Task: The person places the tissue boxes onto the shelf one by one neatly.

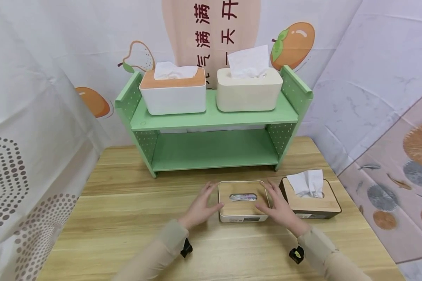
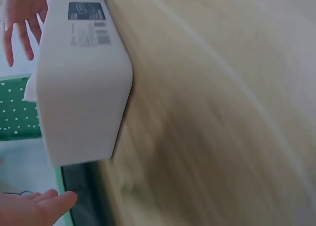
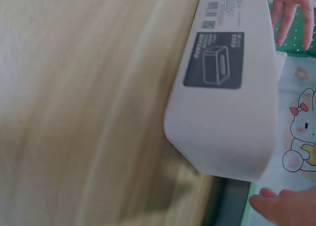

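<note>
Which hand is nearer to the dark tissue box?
Right. The right hand is just left of the dark box; the left hand is farther left, beyond the box between them.

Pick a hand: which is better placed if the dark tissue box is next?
Probably the right hand: it's beside the dark tissue box; the left hand is across the other tabletop box.

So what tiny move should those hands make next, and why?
Probably bring both palms gently inward to grip the box: the left hand and right hand are open at its opposite ends, and it rests on the table, not yet held.
</note>
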The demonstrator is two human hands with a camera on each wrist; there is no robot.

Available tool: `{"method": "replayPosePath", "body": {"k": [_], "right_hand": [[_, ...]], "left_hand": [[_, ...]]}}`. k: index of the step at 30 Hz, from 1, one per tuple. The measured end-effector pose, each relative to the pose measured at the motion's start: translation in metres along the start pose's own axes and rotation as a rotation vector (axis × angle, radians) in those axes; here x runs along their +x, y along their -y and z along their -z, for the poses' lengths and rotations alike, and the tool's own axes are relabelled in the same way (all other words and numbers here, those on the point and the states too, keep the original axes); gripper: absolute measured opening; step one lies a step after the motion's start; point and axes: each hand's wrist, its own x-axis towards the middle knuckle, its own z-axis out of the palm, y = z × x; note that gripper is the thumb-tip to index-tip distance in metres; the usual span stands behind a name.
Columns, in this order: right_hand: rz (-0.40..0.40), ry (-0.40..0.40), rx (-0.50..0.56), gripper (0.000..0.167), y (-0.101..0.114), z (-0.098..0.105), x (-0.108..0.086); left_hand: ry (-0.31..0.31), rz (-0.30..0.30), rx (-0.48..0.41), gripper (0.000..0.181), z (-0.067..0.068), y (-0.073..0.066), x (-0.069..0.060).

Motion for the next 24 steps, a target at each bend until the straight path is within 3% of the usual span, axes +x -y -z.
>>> {"method": "replayPosePath", "body": {"k": [6,13,24], "right_hand": [[-0.038,0.025,0.046,0.084,-0.01,-0.011,-0.001],[-0.079,0.065,0.177,0.097,-0.017,-0.019,-0.001],[-0.191,0.106,0.191,0.106,-0.025,-0.028,-0.001]], "left_hand": [[0.051,0.029,-0.03,0.081,-0.017,0.001,0.005],[0.084,0.063,-0.036,0.088,-0.03,0.003,0.008],[0.073,0.079,-0.05,0.091,-0.035,0.006,0.009]]}}
